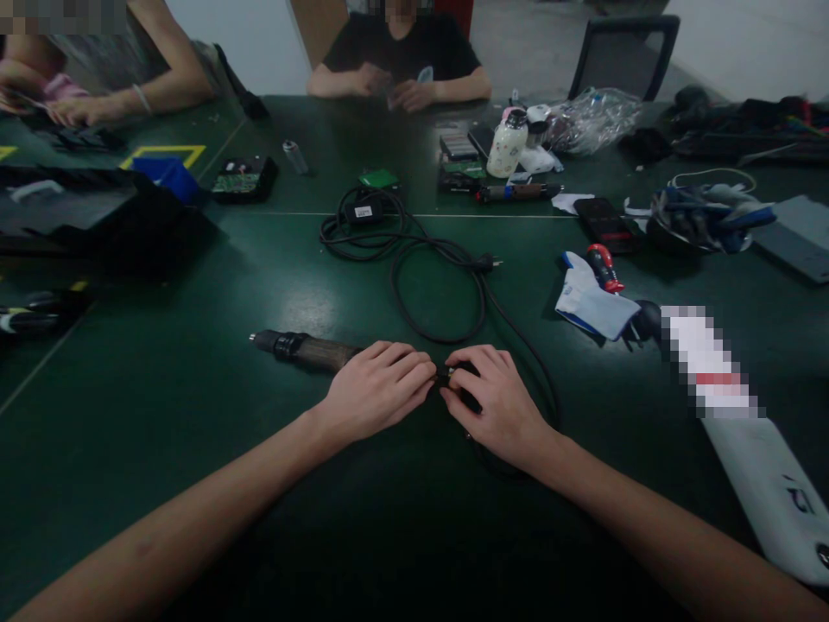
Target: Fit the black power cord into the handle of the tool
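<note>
A dark pen-shaped electric screwdriver [316, 352] lies on the green table with its tip pointing left. My left hand [382, 389] is closed over its rear end, fingers together, hiding that part. Close beside it, my right hand [497, 404] pinches a small black cable connector [444, 375] right at the left fingertips. Whether the connector sits in the screwdriver's end is hard to see. From the right hand a black cable [552, 380] runs back to a loose coil with a black power adapter [353, 213] and a plug [489, 262].
To the right are a white-and-blue glove [589, 298], a red-handled screwdriver [605, 266] and a long pale device [770, 501]. Black bins [97, 225] stand at the left. Behind are a circuit-board unit [243, 180] and a cream bottle [507, 145]. Two people sit across the table.
</note>
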The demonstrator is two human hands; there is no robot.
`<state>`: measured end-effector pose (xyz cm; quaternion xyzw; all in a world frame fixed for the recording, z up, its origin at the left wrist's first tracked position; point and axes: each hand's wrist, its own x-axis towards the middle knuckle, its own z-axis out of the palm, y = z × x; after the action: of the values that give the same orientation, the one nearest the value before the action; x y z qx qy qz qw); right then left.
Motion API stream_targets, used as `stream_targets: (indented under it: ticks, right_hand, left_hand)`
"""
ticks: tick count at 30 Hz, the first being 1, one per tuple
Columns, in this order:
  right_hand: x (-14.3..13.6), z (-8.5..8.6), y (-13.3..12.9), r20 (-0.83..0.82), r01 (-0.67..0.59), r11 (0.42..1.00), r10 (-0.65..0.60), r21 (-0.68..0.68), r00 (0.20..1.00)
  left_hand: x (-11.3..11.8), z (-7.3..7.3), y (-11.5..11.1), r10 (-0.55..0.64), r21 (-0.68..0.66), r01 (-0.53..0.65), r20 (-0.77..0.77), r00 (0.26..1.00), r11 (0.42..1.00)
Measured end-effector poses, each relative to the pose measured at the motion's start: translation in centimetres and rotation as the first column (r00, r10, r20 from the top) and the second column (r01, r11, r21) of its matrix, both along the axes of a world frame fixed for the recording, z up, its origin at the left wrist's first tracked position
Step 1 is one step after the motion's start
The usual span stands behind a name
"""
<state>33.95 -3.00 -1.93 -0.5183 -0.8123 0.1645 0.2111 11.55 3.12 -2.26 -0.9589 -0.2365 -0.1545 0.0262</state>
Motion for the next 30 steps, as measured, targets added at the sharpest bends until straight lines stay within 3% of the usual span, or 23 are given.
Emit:
stream_targets:
  ticks: [30]
  right_hand:
    - [-0.04,0.2,0.01,-0.01,0.003,1.0,-0.003,0.006,1.0]
  left_hand:
    - [0.06,0.24,0.05,-0.023,-0.045,0.022,-0.014,1.0,0.999]
